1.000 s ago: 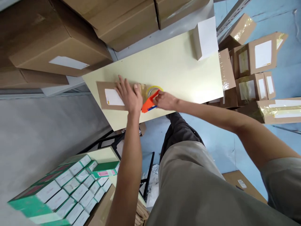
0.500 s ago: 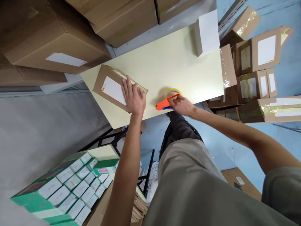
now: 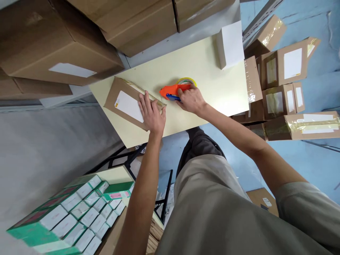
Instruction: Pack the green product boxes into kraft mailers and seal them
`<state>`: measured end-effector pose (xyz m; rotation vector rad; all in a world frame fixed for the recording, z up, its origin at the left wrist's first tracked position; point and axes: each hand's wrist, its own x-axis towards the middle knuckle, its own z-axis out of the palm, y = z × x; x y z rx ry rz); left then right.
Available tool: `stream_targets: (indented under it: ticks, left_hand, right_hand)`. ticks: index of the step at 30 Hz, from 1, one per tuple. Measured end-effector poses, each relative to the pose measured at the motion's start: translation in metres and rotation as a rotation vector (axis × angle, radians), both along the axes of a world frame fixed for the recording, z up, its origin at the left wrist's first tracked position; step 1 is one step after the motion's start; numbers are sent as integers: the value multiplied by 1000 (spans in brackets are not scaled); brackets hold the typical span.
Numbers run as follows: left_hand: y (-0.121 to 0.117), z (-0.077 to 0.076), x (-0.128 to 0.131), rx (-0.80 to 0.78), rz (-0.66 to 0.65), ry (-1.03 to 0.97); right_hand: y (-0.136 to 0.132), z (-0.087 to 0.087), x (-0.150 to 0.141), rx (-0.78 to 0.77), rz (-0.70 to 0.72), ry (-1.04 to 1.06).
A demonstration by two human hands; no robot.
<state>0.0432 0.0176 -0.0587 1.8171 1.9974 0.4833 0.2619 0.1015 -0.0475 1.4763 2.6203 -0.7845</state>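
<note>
A brown cardboard box [image 3: 113,92] with a white label lies slantwise on the left part of the pale yellow table [image 3: 204,60]. Flat on its near right end rests my left hand [image 3: 153,115], fingers stretched out over the label's edge and the taped top. My right hand [image 3: 192,99] is wrapped round an orange tape dispenser [image 3: 167,91] with a blue part and a yellow-rimmed tape roll [image 3: 187,80]. The dispenser is just right of the box, its front end pointing left. A gap shows between the two.
A white box [image 3: 232,44] stands at the table's far right corner. Large cartons [image 3: 87,53] line the back left. Several taped boxes [image 3: 292,65] are piled on the right. Green and white small boxes [image 3: 87,216] are stacked at lower left, beside a black metal frame [image 3: 166,194].
My right hand has carried the tape dispenser up and left, from the table's front edge to beside the box. My left hand stays on the box. The whole view has shifted slightly.
</note>
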Motion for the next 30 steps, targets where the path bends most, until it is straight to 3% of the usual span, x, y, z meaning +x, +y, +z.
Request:
stream_targets:
  ticks: [8, 15, 20, 25, 30]
  left_hand:
    - [-2, 5, -1, -56, 13, 46]
    - [-4, 6, 3, -96, 39, 41]
    - [-2, 12, 5, -158, 40, -2]
    - [1, 21, 6, -154, 64, -147]
    - [5, 34, 1, -82, 61, -260]
  right_hand:
    - [-9, 43, -43, -255, -83, -143]
    - [-4, 70, -63, -356, -246, -229]
    - [0, 76, -66, -363, -313, -263]
    - [17, 83, -51, -305, -452, -291]
    - [36, 118, -40, -206, -521, -300]
